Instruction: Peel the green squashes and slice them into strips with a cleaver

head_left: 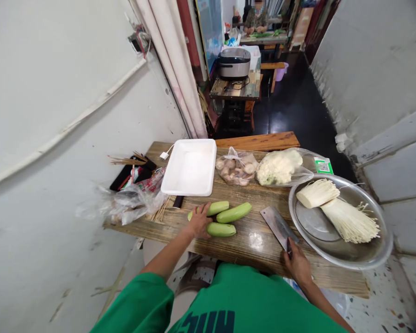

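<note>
Three green zucchini [233, 213] lie side by side in the middle of the wooden table [249, 240]. My left hand [199, 222] rests on their left ends, fingers curled over the nearest ones. At the table's front edge my right hand [297, 264] grips the handle of a cleaver [279, 226]. Its flat blade lies on the wood to the right of the zucchini.
A metal basin [364, 256] with enoki mushrooms [346, 222] sits at the right. Behind are a white foam tray [190, 166], a bag of mushrooms [236, 167] and bagged cauliflower [279, 166]. Skewers and plastic bags [131, 201] lie at the left by the wall. A person sits far back.
</note>
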Tool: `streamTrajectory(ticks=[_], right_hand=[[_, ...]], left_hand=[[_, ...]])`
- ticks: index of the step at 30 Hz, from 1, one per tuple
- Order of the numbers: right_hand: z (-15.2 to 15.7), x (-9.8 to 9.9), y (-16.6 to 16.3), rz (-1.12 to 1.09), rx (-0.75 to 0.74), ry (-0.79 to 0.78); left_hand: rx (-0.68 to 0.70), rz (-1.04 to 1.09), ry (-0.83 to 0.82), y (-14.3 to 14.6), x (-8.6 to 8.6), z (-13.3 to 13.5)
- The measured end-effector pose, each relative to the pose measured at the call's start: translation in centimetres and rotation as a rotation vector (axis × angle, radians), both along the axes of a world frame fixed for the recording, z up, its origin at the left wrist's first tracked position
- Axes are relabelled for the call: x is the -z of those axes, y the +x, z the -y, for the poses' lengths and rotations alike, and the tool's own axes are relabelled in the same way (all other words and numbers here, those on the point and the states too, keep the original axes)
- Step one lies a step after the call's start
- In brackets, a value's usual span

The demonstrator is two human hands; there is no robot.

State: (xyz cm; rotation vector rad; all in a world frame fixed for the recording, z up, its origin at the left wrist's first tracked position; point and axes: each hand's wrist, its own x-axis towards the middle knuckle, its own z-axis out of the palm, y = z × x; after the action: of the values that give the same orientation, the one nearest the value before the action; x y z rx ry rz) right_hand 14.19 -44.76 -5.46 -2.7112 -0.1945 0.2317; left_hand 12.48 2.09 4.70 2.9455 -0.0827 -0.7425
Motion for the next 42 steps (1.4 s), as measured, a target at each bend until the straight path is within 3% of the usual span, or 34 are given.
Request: streamTrajectory(ticks=[10, 18, 22, 29, 33, 37, 42], right_hand=[[-1.2, -0.2, -0.4, 0.002, 0.028, 0.02], [-2.1, -1.1, -0.9, 0.011, 0.059, 0.028], [-2.0, -1.2, -1.5, 0.001, 0.082, 0.035], [-1.8, -1.8, -2.6, -0.026, 0.095, 0.059], [-2.1, -2.7, -2.6, -0.043, 0.107, 0.061], [-2.1, -3.3, -2.3, -0.059, 0.101, 0.08], [-1.1, -4.3, -1.9, -0.094, 0.069, 0.082]], left_hand=[[-0.055, 0.11, -0.092, 1.2, 0.6, 1.5], [0.031, 0.108, -0.087, 3.9, 0.8, 1.8], [0.001, 0.145, -0.103, 4.9, 1.1, 3.1], [0.023, 0.202, -0.238, 10.4, -0.8, 7.2], [0.093, 0.265, -0.231, 13.0, -1.8, 7.9], [0.092, 0.347, -0.207, 12.4, -1.6, 7.4], [0.086, 0.338, -0.159, 7.8, -0.1, 8.0]])
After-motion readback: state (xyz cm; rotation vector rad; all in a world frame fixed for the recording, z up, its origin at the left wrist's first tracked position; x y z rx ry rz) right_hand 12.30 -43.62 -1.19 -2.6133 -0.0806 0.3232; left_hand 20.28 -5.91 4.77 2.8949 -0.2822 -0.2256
